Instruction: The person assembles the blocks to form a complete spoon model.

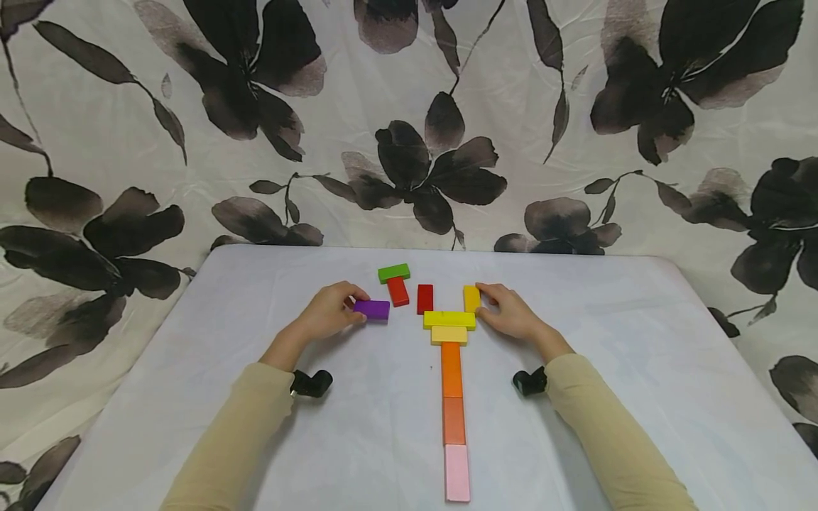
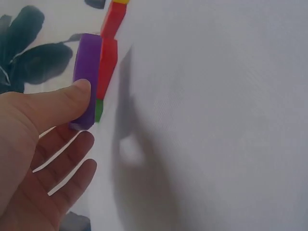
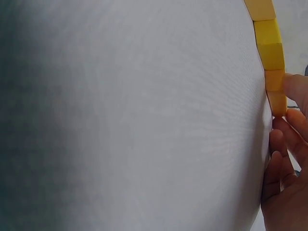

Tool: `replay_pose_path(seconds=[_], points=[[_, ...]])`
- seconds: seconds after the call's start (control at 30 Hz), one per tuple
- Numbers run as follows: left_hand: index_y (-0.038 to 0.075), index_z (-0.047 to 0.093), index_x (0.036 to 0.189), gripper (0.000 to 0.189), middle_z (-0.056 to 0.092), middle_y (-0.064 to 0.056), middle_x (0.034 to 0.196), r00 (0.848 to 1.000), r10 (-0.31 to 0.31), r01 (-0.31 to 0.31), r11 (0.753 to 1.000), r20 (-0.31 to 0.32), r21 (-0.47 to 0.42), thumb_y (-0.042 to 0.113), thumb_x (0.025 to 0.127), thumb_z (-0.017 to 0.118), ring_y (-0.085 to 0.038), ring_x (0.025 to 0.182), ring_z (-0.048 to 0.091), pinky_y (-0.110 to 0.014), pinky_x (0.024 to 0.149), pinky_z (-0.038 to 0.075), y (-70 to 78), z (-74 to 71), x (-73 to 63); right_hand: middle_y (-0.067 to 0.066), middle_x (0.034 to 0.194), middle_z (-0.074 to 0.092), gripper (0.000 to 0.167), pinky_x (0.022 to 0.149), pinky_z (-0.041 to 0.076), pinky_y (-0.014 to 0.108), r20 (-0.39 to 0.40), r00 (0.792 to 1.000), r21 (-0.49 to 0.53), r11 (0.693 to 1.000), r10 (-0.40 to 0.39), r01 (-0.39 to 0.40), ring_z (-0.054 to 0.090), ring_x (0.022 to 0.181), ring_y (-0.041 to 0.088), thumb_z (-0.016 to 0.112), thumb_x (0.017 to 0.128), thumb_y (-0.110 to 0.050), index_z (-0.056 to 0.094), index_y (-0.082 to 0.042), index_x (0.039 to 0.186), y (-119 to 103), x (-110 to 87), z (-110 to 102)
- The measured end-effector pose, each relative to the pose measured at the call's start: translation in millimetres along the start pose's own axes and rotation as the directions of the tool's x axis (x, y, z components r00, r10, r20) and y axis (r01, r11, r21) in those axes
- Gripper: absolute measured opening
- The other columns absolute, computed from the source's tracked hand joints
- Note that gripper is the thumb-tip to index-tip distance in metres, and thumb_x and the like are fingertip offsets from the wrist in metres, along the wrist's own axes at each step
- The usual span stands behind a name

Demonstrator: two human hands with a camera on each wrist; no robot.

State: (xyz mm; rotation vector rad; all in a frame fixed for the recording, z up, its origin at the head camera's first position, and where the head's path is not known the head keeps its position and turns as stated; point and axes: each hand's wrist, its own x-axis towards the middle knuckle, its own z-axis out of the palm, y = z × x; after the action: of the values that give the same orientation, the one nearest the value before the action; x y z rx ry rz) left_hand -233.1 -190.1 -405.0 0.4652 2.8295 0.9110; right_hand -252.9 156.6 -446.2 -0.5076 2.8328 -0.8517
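My left hand [image 1: 332, 310] pinches a purple block [image 1: 373, 310] between thumb and fingers; a shadow lies under it, and the left wrist view shows the block [image 2: 87, 57] raised off the table. My right hand [image 1: 513, 312] grips an amber-yellow block [image 1: 471, 298] by its right side, thumb and index finger on it. That block stands at the right end of a bright yellow block [image 1: 449, 321], touching it or nearly so. A red block [image 1: 424, 299] is at the yellow block's other end. Below lies a pale yellow block [image 1: 449, 336].
A column of blocks runs toward me: orange [image 1: 451, 369], darker orange [image 1: 454, 420], then pink [image 1: 456, 472]. Further back, a second red block [image 1: 398, 292] meets a green block [image 1: 393, 272]. The white table [image 1: 358, 440] ends at a floral cloth [image 1: 441, 163].
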Motion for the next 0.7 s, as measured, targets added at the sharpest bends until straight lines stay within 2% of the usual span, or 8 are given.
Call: replay_pose_path(seconds=[0.3, 0.7], points=[[0.006, 0.063, 0.108, 0.030, 0.060, -0.009, 0.106, 0.998, 0.057, -0.057, 0.998, -0.027, -0.011, 0.010, 0.079, 0.070, -0.025, 0.098, 0.054, -0.039, 0.085, 0.046, 23.1, 6.7, 6.8, 0.015, 0.134, 0.046, 0.058, 0.101, 0.037, 0.046, 0.007, 1.000, 0.005, 1.000, 0.001, -0.001, 0.048, 0.110, 0.028, 0.056, 0.090, -0.025, 0.035, -0.009, 0.142, 1, -0.4, 0], [0.009, 0.064, 0.108, 0.031, 0.059, -0.005, 0.101, 0.993, 0.105, -0.105, 0.994, -0.062, 0.000, 0.013, 0.079, 0.072, -0.023, 0.095, 0.054, -0.034, 0.083, 0.046, 46.9, 28.7, 20.9, 0.016, 0.133, 0.045, 0.058, 0.099, 0.038, 0.046, -0.007, 1.000, 0.012, 1.000, -0.012, 0.012, 0.049, 0.107, 0.027, 0.056, 0.090, -0.025, 0.036, -0.008, 0.141, 2, -0.5, 1]])
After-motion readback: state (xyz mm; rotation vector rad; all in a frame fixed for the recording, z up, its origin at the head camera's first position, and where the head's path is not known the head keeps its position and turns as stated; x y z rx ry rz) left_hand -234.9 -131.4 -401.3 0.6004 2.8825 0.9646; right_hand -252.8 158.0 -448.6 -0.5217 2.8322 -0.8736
